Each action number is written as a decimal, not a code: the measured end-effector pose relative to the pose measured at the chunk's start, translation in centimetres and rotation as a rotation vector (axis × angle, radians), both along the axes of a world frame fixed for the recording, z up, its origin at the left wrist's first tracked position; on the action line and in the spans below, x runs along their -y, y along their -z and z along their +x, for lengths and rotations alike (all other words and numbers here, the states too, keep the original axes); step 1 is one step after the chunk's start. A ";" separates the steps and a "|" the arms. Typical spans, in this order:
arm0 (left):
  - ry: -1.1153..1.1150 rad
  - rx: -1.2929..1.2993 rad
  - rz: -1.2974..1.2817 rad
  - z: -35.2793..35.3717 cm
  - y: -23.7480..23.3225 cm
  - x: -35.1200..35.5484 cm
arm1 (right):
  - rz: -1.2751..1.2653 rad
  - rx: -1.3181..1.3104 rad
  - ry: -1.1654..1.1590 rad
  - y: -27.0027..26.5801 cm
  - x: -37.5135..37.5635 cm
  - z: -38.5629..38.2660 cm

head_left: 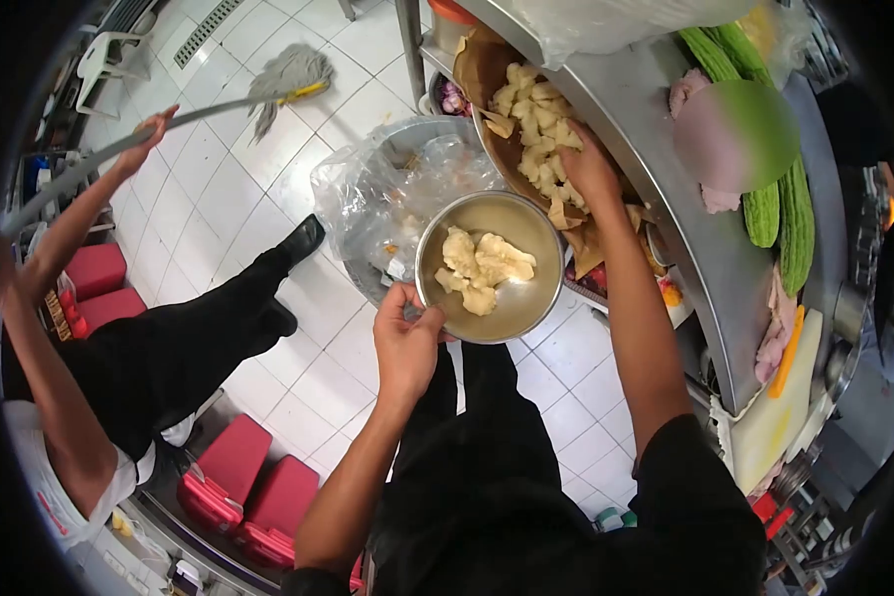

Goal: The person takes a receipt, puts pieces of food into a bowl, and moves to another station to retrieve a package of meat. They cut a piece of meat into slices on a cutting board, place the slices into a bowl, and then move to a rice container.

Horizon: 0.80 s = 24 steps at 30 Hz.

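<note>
Left hand [407, 348]: grips the rim of a metal bowl [528, 221], pale pieces [480, 263] just ahead of it.
Right hand [594, 171]: dips among loose pieces [531, 119] in a paper-lined container [479, 68]; grasp cannot be told.
Picking: seemingly in hand; lifting out would call for a gentle pinch, bowl level.

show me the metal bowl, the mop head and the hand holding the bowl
Metal bowl [495, 211], head view: bare inner wall.
Mop head [294, 74], head view: grey strands.
Left hand [407, 345], head view: near the thumb's base.
</note>
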<state>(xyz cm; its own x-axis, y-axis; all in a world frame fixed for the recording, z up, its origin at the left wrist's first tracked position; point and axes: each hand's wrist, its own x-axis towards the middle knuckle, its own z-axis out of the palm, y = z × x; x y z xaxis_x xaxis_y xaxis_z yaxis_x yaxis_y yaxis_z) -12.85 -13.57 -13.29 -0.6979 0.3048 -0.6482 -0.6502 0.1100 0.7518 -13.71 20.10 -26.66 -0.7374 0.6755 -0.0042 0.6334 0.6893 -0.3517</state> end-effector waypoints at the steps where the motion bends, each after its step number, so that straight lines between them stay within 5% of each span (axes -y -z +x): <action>1: -0.008 -0.017 0.002 0.1 0.1 0.0 | -0.072 0.014 0.028 0.1 -1.1 0.1; 3: -0.026 -0.027 0.006 0.1 0.2 0.1 | -0.217 0.043 0.079 0.4 -2.4 0.0; 6: -0.037 -0.020 -0.003 -0.1 0.2 0.0 | 0.015 0.127 0.078 -5.0 -0.5 -0.3; 10: -0.028 -0.026 -0.037 -0.7 0.7 0.2 | -0.874 -0.445 0.365 -5.0 0.4 2.5; 14: -0.057 -0.011 -0.004 -1.5 0.6 -0.5 | -1.497 -0.619 0.013 -10.9 4.9 5.0; 17: -0.035 -0.001 -0.003 -2.0 0.6 -0.3 | -1.146 -0.409 0.038 -11.6 5.1 2.4; 19: -0.023 0.014 -0.016 -2.3 0.4 -0.1 | -0.656 -0.329 -0.049 -9.0 3.4 -1.2; 21: -0.021 0.007 -0.019 -2.3 0.2 0.0 | -0.073 0.047 -0.074 -4.1 -0.5 -5.5; 24: -0.034 -0.027 -0.019 -2.1 -0.1 0.2 | 0.267 -0.040 -0.155 1.5 -2.5 -7.9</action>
